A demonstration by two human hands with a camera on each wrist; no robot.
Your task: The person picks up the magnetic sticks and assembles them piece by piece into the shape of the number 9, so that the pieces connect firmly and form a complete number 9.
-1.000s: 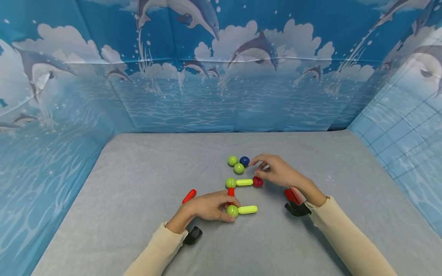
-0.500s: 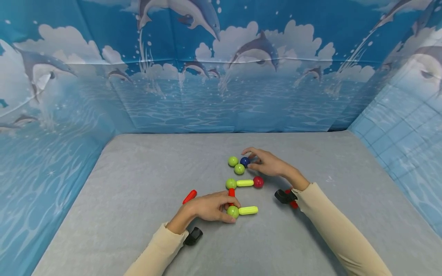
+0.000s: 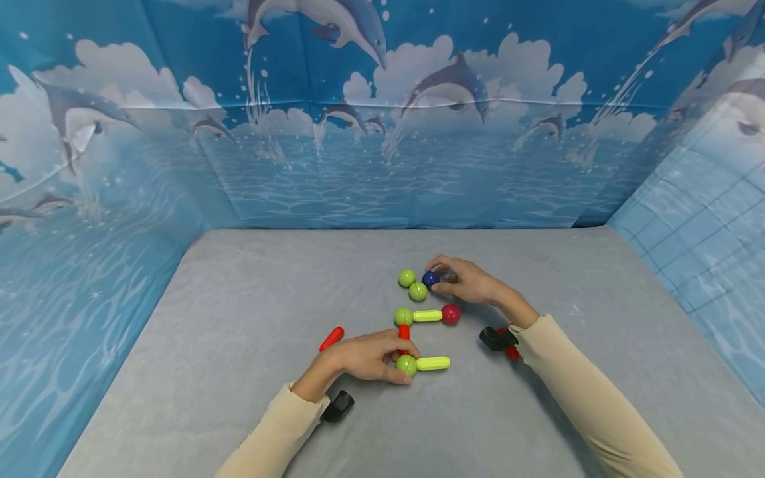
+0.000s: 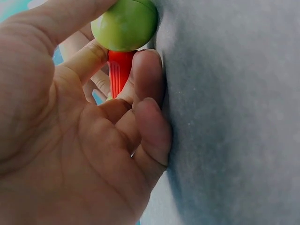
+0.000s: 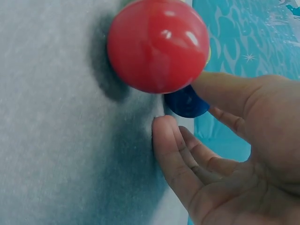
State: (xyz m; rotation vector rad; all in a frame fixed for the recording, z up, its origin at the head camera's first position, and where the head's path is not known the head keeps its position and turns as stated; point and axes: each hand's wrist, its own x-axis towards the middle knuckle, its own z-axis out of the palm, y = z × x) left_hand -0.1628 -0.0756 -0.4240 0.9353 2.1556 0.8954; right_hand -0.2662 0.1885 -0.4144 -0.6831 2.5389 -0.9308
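My left hand point(image 3: 369, 356) grips the near end of a joined figure of toy building balls and rods, its thumb and fingers around a green ball point(image 4: 125, 26) and the red rod point(image 4: 121, 70). From that ball a yellow-green rod point(image 3: 433, 363) points right. The red rod runs up to a second green ball point(image 3: 403, 317), where another yellow-green rod point(image 3: 427, 316) leads to a red ball point(image 3: 451, 314). Farther back, my right hand point(image 3: 469, 282) pinches a dark blue ball point(image 3: 430, 279) between thumb and fingers, low over the table. In the right wrist view the red ball partly hides it.
Two loose green balls point(image 3: 407, 278) lie just left of the blue one. A loose red rod point(image 3: 331, 338) rests beyond my left wrist, and another red piece point(image 3: 512, 352) shows partly under my right wrist camera point(image 3: 498, 339). A dolphin-print curtain point(image 3: 382, 172) stands behind the grey tabletop point(image 3: 275, 279).
My right hand has reached back and left from beside the red ball and taken hold of the blue ball, which has shifted slightly right from the green ones. My left hand stays in place.
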